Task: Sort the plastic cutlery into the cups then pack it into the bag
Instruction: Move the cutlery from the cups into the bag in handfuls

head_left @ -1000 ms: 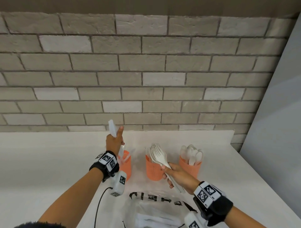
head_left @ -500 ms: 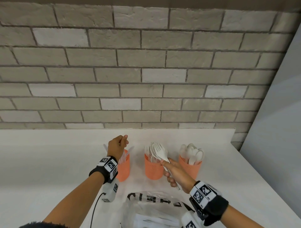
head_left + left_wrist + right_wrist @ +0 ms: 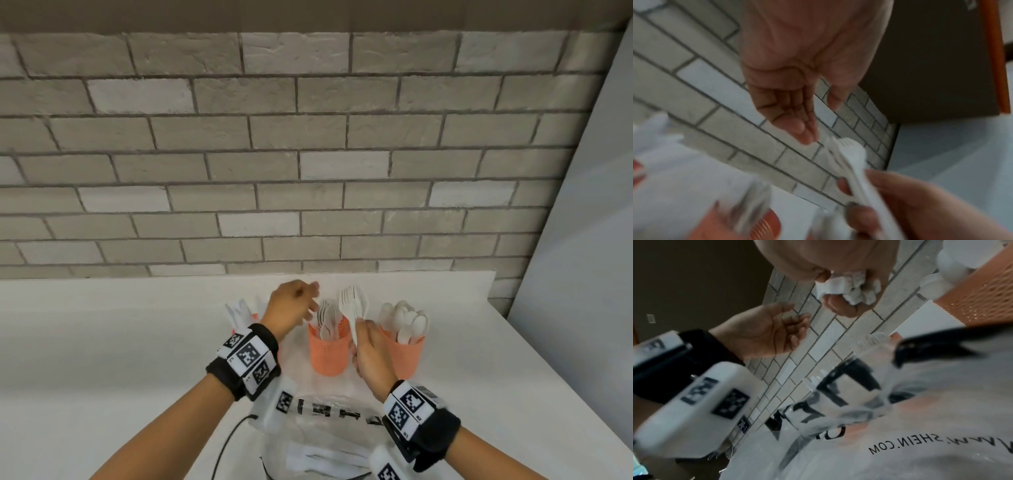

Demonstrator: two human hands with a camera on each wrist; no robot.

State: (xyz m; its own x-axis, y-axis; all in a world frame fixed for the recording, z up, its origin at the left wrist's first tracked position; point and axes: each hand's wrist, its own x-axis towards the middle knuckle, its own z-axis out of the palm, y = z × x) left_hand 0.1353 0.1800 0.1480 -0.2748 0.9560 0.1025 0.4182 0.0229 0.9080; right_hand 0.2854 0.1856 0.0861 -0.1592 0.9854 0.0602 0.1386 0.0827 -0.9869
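Note:
Three orange mesh cups stand in a row. The left cup point(image 3: 254, 315) holds white knives point(image 3: 239, 310) and is mostly hidden behind my left wrist. The middle cup point(image 3: 329, 354) holds forks, the right cup point(image 3: 403, 354) spoons point(image 3: 407, 320). My right hand point(image 3: 359, 330) grips a bundle of white forks point(image 3: 352, 303) by the handles, upright between the middle and right cups; the handle ends point(image 3: 849, 283) show in its fist. My left hand point(image 3: 312, 298) hovers empty with relaxed fingers point(image 3: 803, 129) just left of the fork heads point(image 3: 851, 154). The clear printed bag point(image 3: 325, 442) lies below my wrists.
The white counter point(image 3: 102, 342) runs back to a grey brick wall point(image 3: 308, 171). A grey panel point(image 3: 582, 274) bounds it on the right. A black cable point(image 3: 229, 442) trails beside the bag. The bag's printed plastic point(image 3: 900, 426) fills the right wrist view.
My left hand let the knife go into the left cup and moved right, empty, toward the forks. My right hand tilted the fork bundle upright and lifted it slightly.

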